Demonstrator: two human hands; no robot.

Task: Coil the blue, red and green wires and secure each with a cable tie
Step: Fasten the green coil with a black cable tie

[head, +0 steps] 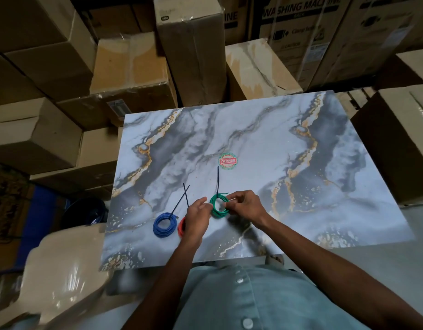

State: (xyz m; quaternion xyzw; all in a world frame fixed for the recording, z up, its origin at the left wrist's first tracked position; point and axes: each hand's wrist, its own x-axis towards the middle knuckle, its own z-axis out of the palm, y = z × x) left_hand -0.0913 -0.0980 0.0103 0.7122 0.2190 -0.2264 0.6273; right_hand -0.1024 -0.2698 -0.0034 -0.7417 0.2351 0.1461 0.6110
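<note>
Three small wire coils lie near the front of the marble-patterned table (253, 144). The blue coil (164, 224) is at the left, with a black cable tie (180, 200) sticking out of its top. The red coil (181, 226) sits beside it, mostly hidden under my left hand (198, 216); a second black tie (186, 194) rises behind that hand. The green coil (219, 206) is between my hands, a black tie (217, 181) standing up from its top. My left hand pinches its left edge and my right hand (245, 206) pinches its right edge.
A round red and green sticker (227, 161) is stuck on the table behind the green coil. Cardboard boxes (191, 48) are stacked behind and on both sides of the table. A pale plastic chair (65, 265) stands at the front left.
</note>
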